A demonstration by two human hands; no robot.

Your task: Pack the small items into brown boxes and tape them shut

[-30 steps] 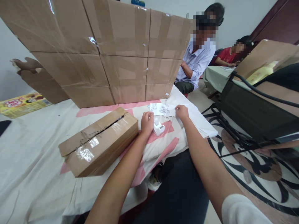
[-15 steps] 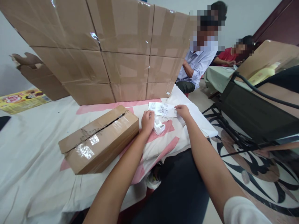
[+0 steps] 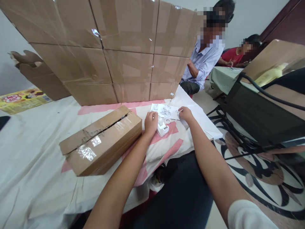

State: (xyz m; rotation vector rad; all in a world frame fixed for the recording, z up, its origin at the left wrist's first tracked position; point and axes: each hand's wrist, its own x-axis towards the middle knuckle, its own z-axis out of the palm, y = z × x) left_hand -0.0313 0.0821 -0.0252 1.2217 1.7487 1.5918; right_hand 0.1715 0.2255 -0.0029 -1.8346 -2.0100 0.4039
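I find the left hand (image 3: 151, 122) curled with its fingers together against the white tape dispenser (image 3: 162, 128), though I cannot tell whether they clamp it; the right hand (image 3: 185, 114) has its fingertips pinched together at the near right edge of the white sheet (image 3: 159, 108) strewn with small metal clips (image 3: 166, 112). The dispenser stands just right of the sealed carton (image 3: 101, 140), whose end closes that side. A stacked carton wall (image 3: 124, 51) bounds the far side, while the table edge (image 3: 215, 136) drops off close on the right.

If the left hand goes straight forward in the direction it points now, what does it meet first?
Probably the white sheet with small metal pieces, just beyond the left hand; the taped cardboard boxes stand farther back.
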